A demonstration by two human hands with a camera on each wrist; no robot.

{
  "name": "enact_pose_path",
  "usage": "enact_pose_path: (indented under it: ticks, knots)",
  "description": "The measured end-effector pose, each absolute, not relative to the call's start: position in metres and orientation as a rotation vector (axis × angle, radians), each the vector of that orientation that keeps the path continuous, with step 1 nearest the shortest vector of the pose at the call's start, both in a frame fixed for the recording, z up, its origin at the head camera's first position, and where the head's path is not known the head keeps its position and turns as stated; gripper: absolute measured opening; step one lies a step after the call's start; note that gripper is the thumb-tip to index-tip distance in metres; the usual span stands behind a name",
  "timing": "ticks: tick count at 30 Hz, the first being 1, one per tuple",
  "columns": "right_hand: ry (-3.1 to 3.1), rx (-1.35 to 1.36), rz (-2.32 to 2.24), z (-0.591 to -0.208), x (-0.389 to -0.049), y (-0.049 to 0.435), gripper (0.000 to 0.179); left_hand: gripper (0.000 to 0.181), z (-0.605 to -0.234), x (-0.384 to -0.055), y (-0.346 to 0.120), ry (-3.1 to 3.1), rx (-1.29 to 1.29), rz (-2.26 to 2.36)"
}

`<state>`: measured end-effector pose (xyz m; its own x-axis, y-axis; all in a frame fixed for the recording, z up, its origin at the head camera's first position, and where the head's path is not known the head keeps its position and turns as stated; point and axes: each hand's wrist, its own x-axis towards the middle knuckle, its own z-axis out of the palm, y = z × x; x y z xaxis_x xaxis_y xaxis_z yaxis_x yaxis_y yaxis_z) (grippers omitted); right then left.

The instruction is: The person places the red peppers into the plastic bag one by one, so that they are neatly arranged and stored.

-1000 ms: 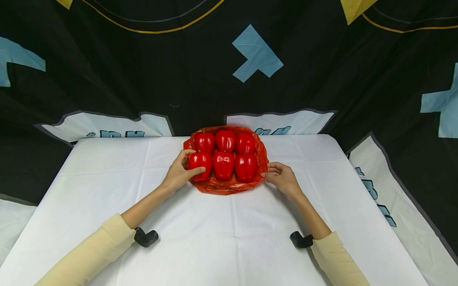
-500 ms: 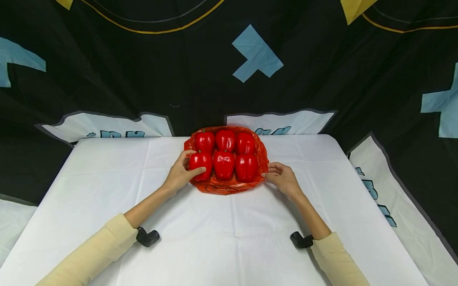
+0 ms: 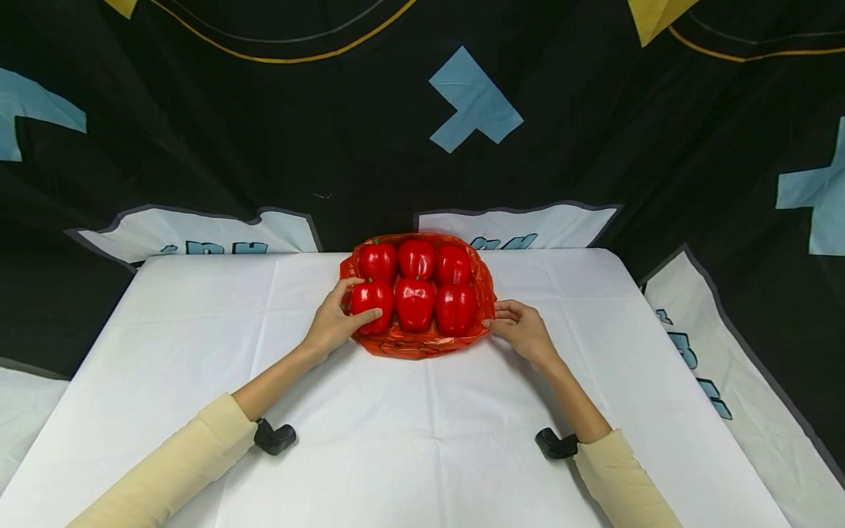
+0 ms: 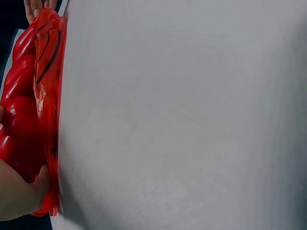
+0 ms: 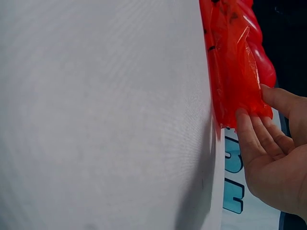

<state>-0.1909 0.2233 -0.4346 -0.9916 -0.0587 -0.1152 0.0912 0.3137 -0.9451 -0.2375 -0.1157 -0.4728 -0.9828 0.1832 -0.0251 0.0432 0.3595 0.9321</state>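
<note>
Several shiny red bell peppers [image 3: 415, 304] sit in two rows inside an opened red plastic bag [image 3: 403, 348] at the table's far middle. My left hand [image 3: 330, 323] grips the front-left bell pepper [image 3: 371, 297], thumb on its near face and fingers round its left side. In the left wrist view that thumb overlaps the bag's inner edge. On the other side, my right hand [image 3: 524, 334] pinches the bag's right rim between thumb and fingers. The right wrist view shows its fingertips [image 5: 242, 112] against the outside of the crinkled plastic.
A white cloth covers the table [image 3: 370, 455]. Behind it hangs a black curtain [image 3: 264, 147] with blue and yellow shapes, close to the bag's far side. Black wrist mounts [image 3: 274, 438] stick out from both sleeves.
My left hand and the front-left bell pepper have shifted slightly to the right, and the front row has moved a little with them. My right hand has stayed in place.
</note>
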Motion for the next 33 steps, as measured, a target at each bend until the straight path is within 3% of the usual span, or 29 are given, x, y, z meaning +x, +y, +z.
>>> enact_pose_path:
  ticks: [11, 21, 33]
  knots:
    - [2.431, 0.033, -1.770, -0.434, -0.192, 0.223, 0.038, 0.068, -0.471, -0.237, -0.115, 2.499, 0.167, 1.657]
    - [2.420, 0.059, -1.812, -0.470, -0.208, 0.236, 0.040, 0.070, -0.469, -0.239, -0.114, 2.491, 0.170, 1.633]
    - [2.425, 0.071, -1.808, -0.469, -0.207, 0.239, 0.039, 0.072, -0.466, -0.239, -0.114, 2.484, 0.164, 1.615]
